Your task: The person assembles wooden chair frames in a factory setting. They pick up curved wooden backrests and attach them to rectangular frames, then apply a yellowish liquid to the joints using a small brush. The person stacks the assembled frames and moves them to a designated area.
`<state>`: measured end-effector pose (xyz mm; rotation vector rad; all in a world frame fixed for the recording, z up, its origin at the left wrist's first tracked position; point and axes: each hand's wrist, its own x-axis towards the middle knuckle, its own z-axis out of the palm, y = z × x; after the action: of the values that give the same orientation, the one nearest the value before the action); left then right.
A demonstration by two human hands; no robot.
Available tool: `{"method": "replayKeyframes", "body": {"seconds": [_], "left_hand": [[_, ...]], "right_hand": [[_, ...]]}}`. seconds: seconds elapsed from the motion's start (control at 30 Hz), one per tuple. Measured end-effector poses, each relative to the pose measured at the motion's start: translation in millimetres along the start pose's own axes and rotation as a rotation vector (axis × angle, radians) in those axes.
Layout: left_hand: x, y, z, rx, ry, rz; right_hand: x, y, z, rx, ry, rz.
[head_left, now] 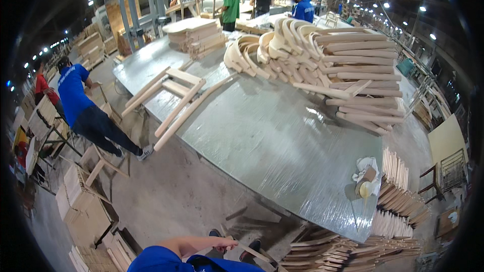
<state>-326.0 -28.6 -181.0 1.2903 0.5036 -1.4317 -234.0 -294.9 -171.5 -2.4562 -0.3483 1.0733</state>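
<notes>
At the bottom edge, one of the person's hands is closed around the end of a thin wooden slat. The arm comes out of a blue sleeve at the left of the view; which hand this is cannot be told for sure, though it reads as the left. The other hand is not in view. The slat runs from the fist toward the lower right, above the person's dark shoes on the concrete floor.

Taking the large table, wrapped in shiny plastic film, as landmark: the hand and slat lie just off its near edge, low by the floor. Right of them, under the table's near corner, lie heaps of curved wooden pieces. On the near right corner stands a glue bottle on a rag. A chair frame lies on the table's left edge, overhanging it. On the far right side is a big pile of bent chair parts, and on the far end a stack of boards.

Left of the table a person in a blue shirt bends forward. Beyond the far end stand more workers.
</notes>
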Motion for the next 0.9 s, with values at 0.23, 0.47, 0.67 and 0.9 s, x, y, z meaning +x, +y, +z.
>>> {"method": "replayKeyframes", "body": {"seconds": [0.23, 0.47, 0.67, 0.9], "left_hand": [[-90, 6, 3, -0.119, -0.092, 0.359], [-231, -2, 30, -0.160, -0.030, 1.016], [-321, 31, 8, 0.869, 1.316, 1.155], [-326, 116, -33, -0.195, 1.015, 1.942]], "right_hand": [[-144, 135, -83, -0.054, 0.119, 0.153], [-204, 31, -171, 0.802, 0.670, -0.067], [-234, -83, -210, 0.352, 1.417, -0.515], [-235, -195, -279, 0.860, 1.441, -0.980]]}}
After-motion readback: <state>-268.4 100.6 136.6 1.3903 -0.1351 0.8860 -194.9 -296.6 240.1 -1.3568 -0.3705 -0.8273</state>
